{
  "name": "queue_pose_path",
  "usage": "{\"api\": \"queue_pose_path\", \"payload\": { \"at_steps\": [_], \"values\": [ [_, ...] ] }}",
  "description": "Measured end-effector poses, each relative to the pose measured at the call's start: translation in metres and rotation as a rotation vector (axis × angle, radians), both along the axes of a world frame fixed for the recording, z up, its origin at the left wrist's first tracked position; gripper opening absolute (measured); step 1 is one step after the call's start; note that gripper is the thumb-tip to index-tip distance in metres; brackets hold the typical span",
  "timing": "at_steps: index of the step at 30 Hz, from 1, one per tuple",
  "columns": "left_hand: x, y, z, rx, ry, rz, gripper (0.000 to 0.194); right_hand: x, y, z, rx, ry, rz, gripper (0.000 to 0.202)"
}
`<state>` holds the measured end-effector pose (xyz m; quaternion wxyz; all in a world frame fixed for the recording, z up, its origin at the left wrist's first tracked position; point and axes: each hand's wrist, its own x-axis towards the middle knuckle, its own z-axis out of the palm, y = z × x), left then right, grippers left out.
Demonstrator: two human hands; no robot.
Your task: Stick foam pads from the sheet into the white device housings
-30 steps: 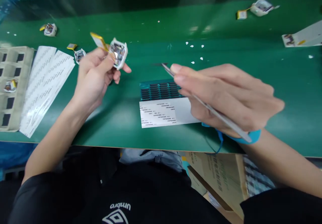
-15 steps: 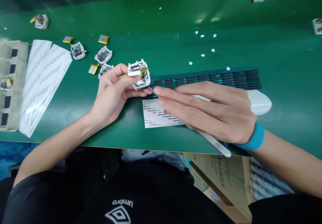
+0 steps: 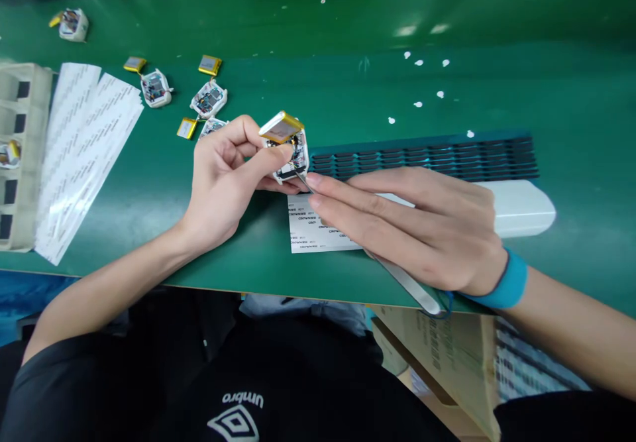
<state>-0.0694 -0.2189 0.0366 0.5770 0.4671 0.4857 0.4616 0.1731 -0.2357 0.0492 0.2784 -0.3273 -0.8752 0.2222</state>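
at a green surface (image 3: 348, 104), a worker's left hand (image 3: 223, 183) has its grip closed on a small white case (image 3: 299, 154), thumb pressed inside the open face and fingers behind. the case is held up just beyond the printed white sheet (image 3: 318, 230), near the near end of the sheet of black strips (image 3: 422, 157). a yellow-edged battery (image 3: 281, 128) is tipped up at the far side, a position that appears to leave the inner parts in reach.

the right hand (image 3: 422, 220) has its grip closed around slim metal tweezers (image 3: 410, 286), pencil-fashion, the tips at the case's near edge beside a dark strip (image 3: 289, 175); whether the tips pinch it cannot be told. the low, slanted hold probably steadies the point.

the tweezers' back end reaches the surface's front edge, and the right forearm, banded at the wrist by a blue strap (image 3: 504, 283), crosses that edge. at left, other cases (image 3: 209, 99) lie close to the left knuckles, limiting room on that side. wider room opens beyond the held case, across the green toward scattered white dots (image 3: 418, 104), while the black strips run close behind the right hand.
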Motion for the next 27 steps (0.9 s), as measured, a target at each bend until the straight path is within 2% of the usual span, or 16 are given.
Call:
{"api": "queue_pose_path", "payload": {
  "at_steps": [4,7,12,17,23,27],
  "values": [
    [-0.001,0.0,0.001,0.025,0.042,0.006,0.036,0.002,0.002,-0.003,0.288,-0.09,0.077,0.039],
    [0.001,-0.003,0.002,0.031,0.079,0.015,0.041,0.005,0.001,-0.005,0.4,-0.085,0.112,0.045],
    [0.005,-0.006,-0.007,0.171,0.114,0.118,0.032,0.002,-0.004,-0.008,0.37,-0.075,0.071,0.05],
    [0.002,-0.003,-0.02,0.316,0.145,0.109,0.039,0.002,-0.007,-0.004,0.33,-0.044,0.086,0.055],
    [0.001,-0.004,-0.018,0.318,0.154,0.12,0.043,0.001,-0.002,-0.007,0.326,-0.01,0.1,0.05],
    [0.0,0.001,-0.019,0.291,0.136,0.112,0.049,-0.001,0.003,-0.011,0.408,0.025,0.094,0.047]
  ]
}}
